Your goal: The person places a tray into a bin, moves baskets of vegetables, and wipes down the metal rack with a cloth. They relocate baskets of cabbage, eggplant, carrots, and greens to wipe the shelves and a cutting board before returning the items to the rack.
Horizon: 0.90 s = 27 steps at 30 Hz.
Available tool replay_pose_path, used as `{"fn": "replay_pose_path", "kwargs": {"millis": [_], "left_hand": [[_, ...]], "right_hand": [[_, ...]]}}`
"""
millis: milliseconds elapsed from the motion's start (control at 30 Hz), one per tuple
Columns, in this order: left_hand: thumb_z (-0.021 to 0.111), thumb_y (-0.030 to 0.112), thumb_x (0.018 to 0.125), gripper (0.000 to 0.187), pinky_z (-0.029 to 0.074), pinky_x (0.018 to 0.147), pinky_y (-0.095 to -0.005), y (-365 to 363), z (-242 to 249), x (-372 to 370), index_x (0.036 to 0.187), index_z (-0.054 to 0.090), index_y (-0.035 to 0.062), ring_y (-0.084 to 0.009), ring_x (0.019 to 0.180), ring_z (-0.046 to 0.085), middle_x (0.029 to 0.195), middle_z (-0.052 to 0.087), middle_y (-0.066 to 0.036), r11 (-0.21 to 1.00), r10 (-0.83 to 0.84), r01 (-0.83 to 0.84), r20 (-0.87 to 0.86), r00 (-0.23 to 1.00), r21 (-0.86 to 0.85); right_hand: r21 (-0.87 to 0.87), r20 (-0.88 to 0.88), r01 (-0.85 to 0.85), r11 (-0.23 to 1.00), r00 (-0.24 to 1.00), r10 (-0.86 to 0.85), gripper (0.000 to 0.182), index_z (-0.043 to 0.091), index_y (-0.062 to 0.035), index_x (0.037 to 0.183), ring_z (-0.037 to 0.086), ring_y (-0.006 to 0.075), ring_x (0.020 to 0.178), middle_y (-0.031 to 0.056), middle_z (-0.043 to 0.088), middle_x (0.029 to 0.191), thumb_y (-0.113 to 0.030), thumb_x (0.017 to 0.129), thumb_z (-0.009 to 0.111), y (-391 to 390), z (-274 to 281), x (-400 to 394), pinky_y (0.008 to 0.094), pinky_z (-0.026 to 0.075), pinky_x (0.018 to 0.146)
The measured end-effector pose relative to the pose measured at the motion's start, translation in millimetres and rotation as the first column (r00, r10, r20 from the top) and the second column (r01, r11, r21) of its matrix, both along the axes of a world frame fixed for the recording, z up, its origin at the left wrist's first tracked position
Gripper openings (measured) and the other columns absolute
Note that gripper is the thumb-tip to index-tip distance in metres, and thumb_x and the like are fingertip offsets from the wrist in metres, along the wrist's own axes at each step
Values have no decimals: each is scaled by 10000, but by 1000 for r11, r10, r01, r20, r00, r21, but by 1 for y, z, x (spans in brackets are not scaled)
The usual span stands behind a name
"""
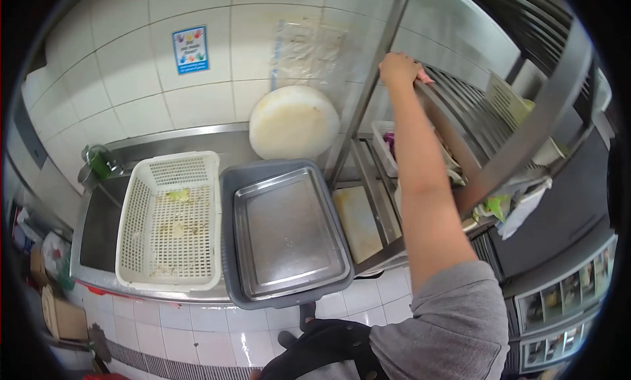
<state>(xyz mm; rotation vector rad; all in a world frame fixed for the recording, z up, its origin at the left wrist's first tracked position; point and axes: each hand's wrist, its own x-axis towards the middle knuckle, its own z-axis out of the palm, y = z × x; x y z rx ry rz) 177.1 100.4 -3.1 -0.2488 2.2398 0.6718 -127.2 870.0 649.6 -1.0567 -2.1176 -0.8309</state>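
**Right hand up at the metal rack, scraps lying in basket**

Right hand (397,70), 1 o'clock: fingers curled, apparently clasping a pink cloth (424,76) at the edge of the metal rack (453,127). Left hand (255,375), 6 o'clock: barely visible; finger state cannot be told. Done: metal tray (289,229) sits inside the gray tub (230,262), near 6. Left: scraps (177,195) uncleared in the white basket (215,229), 9 o'clock. Overall progress uncertain.

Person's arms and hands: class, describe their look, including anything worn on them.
The right arm wears a loose grey short sleeve that ends above the elbow. The forearm is bare; the right hand has no glove, and no watch or bracelet shows. The left side cannot be made out.
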Motion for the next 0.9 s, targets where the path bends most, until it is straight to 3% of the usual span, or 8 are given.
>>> {"fn": "replay_pose_path", "kwargs": {"millis": [67,233,300,367,533,700,767,900], "left_hand": [[723,439,799,363,513,795,-462,-7,-2,-4,864,695,83,-362,874,668,884,699,-175,995,-95,95,40,995,3],[716,462,801,395,517,822,-455,-9,-17,-82,935,713,90,-361,891,671,907,708,-161,927,-373,374,-34,927,23],[723,441,796,436,500,853,-461,-2,-52,-120,884,676,16,-381,979,640,981,681,-221,957,-286,290,-120,951,15],[728,411,798,401,494,836,-471,18,-35,-143,845,644,21,-406,933,626,929,666,-226,920,-338,388,-380,861,61],[671,417,847,399,495,842,-476,66,-1,-176,856,667,18,-409,935,625,957,666,-226,800,-514,594,-419,748,80],[564,494,898,494,497,874,-466,122,-7,-149,969,705,26,-398,1002,621,1004,663,-233,349,-926,929,-199,321,-123],[576,505,891,477,495,883,-463,151,-12,-122,988,708,57,-389,1037,617,1058,660,-234,194,-958,981,-218,187,-9],[656,470,848,419,500,883,-442,204,20,-65,1023,701,92,-375,1004,637,1052,683,-202,250,-928,932,-209,307,261]], "right_hand": [[-189,-38,82,979,995,-91,281,675,-4,1036,619,388,985,198,642,1061,-193,855,571,-75,13,51,542,470,794],[-127,-118,93,987,987,-108,269,683,24,1000,595,408,1036,264,617,1070,-170,881,539,-126,-11,157,499,452,870],[-96,-132,51,994,989,-64,268,691,29,980,595,412,1037,277,614,1063,-164,881,533,-159,-18,198,484,452,881],[364,214,215,907,928,-305,239,674,35,935,615,368,987,250,630,988,-157,837,573,-201,-24,218,465,490,840],[-75,535,-200,977,819,208,297,684,66,949,587,363,1045,214,602,1097,-156,757,637,-274,-25,298,437,445,935],[200,-318,-470,859,799,511,370,614,9,1159,514,335,1060,160,543,1120,-57,796,598,-288,12,362,432,429,960],[292,-386,-520,803,704,596,437,607,6,1198,522,346,1048,172,528,1126,-26,762,614,-250,1,363,421,442,929],[328,-373,-681,655,543,752,552,592,8,1265,537,350,1022,173,537,1071,-72,729,693,-155,-41,354,417,444,935]]}}
